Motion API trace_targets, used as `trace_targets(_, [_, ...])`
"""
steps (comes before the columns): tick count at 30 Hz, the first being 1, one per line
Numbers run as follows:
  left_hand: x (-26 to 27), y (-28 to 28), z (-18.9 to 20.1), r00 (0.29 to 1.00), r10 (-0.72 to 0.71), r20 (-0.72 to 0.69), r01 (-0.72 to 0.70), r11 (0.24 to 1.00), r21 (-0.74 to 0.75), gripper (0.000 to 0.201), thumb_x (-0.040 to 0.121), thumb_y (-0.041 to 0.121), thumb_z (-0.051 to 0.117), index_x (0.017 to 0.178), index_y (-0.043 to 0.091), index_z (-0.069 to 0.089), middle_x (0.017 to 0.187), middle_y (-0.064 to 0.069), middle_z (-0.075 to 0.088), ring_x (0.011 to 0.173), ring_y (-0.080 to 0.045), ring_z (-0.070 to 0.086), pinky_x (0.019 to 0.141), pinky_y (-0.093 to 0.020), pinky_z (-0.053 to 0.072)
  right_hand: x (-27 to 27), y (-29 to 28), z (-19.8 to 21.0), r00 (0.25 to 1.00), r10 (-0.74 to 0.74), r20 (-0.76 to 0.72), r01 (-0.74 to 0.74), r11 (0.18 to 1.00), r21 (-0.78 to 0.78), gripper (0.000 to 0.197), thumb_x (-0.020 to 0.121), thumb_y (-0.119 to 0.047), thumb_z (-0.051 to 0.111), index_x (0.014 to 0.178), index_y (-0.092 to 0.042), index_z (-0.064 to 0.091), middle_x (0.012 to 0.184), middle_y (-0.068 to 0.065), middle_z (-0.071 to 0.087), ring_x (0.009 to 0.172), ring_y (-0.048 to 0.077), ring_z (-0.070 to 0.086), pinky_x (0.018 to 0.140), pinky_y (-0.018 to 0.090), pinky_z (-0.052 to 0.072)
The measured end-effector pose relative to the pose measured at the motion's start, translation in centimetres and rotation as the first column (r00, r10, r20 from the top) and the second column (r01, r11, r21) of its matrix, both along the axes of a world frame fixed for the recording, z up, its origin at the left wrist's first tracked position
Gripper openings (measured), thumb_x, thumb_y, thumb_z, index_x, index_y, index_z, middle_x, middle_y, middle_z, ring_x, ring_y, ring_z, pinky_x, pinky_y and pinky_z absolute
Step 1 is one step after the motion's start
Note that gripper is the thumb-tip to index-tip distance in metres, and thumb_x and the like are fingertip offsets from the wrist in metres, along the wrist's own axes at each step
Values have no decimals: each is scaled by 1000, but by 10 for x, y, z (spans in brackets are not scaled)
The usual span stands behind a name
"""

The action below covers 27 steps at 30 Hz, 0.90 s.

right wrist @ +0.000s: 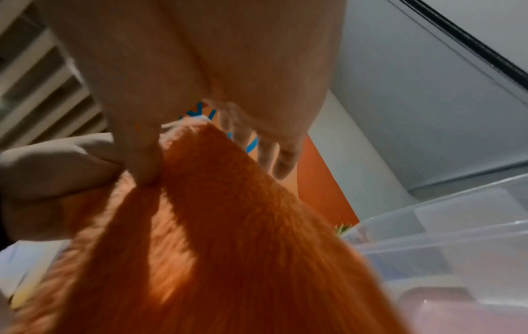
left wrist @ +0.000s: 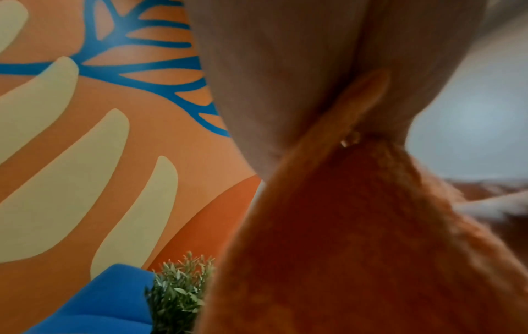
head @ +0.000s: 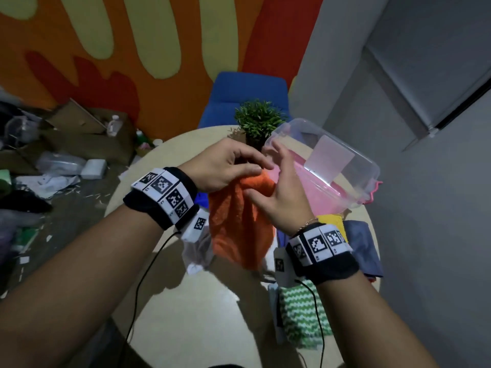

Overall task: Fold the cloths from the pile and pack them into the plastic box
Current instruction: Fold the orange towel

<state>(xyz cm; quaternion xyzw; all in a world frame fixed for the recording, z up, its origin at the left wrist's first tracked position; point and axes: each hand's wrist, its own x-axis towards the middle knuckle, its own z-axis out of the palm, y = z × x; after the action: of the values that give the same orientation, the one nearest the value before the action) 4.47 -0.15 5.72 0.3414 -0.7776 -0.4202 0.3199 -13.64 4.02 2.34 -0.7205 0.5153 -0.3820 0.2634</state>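
Here the orange terry cloth (head: 239,224) hung in the air above the round beige table (head: 186,301), held up by its top edge so that its own weight drew it straight. The left hand (head: 225,166) pinched that edge between thumb and fingertips; the left wrist view showed the fabric gathered to a narrow neck at the pinch and fanning out below. The right hand (head: 276,197) gripped the same edge just beside the left, its thumb (right wrist: 143,158) pressed into the pile, while the remaining fingers (right wrist: 274,156) stood loosely spread and clear of the cloth. The two grips lay close together, which suggested that the hands were about to slide apart along the hem to find the corners, a likely first step of a fold.

The clear plastic box (head: 345,166) stood at the far right of the table, just beyond the right hand, tilted toward the person with its mouth open; something pink (head: 313,187) lay inside, probably a cloth already packed. The remaining pile sat at the table's right edge below the box: a yellow cloth (head: 329,220), a grey-blue cloth (head: 364,248) and a green-and-white zigzag cloth (head: 300,312), all within easy reach of the right hand. A small potted plant (head: 259,120) stood behind the hands, and a blue chair (head: 244,94) beyond the table.
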Motion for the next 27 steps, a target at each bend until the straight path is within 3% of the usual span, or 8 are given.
trace_targets(3, [8,9,3,1000,-23,20,23,999,44,34,78,0,81,108,13,70,94,-2,73,88,-8,65,83,-21,52,3,-1,-1,995,100,0,-99,987,127,17,82,-19,73,97,-21,66,82,-10,66,72,2,58,70,30,49])
trace_targets(5, [20,10,2,982,-30,186,26,999,23,32,78,7,83,106,13,70,86,9,71,81,-5,64,77,-20,50,1,4,-6,990,132,55,-140,974,179,16,84,-24,76,74,-22,64,65,-12,60,61,1,52,60,29,44])
trace_targets(7, [33,10,-1,943,-21,333,32,999,-28,13,85,16,79,97,15,75,83,9,74,77,-4,66,72,-21,49,0,10,-10,981,138,136,-166,961,223,18,82,-24,80,74,-21,64,66,-10,61,61,3,54,60,27,44])
trace_targets(9, [45,11,-6,942,45,332,-35,999,-34,3,89,19,74,90,17,76,82,8,74,75,-3,66,68,-19,48,-1,16,-11,971,136,196,-185,949,257,20,80,-22,82,76,-20,63,69,-9,61,63,6,56,62,27,45])
trace_targets(15, [77,15,-26,944,156,290,-163,987,-1,8,94,18,67,95,21,75,91,9,74,86,-2,66,75,-13,48,-14,24,-11,977,77,201,-143,932,333,30,76,-12,84,76,-17,55,70,-6,57,60,2,56,59,22,49])
trace_targets(19, [89,21,-35,942,226,248,-236,972,10,7,91,17,71,95,21,76,92,10,75,88,-2,68,80,-14,50,-17,29,-13,943,-18,332,-101,936,338,32,68,-18,86,74,-11,55,70,3,62,70,22,65,65,41,59])
trace_targets(23, [100,30,-36,933,221,282,-261,959,110,3,86,18,76,86,21,75,81,14,74,76,5,64,70,-8,44,-11,38,-21,872,-135,471,-104,889,447,18,84,-6,74,92,-4,57,78,11,74,71,31,73,52,42,60])
trace_targets(27, [109,41,-42,931,220,291,-276,946,168,6,83,24,80,85,19,77,75,1,73,62,-2,59,59,-13,42,-6,46,-35,886,-165,434,-93,853,514,4,95,-8,64,98,-7,62,60,0,66,49,14,61,45,28,51])
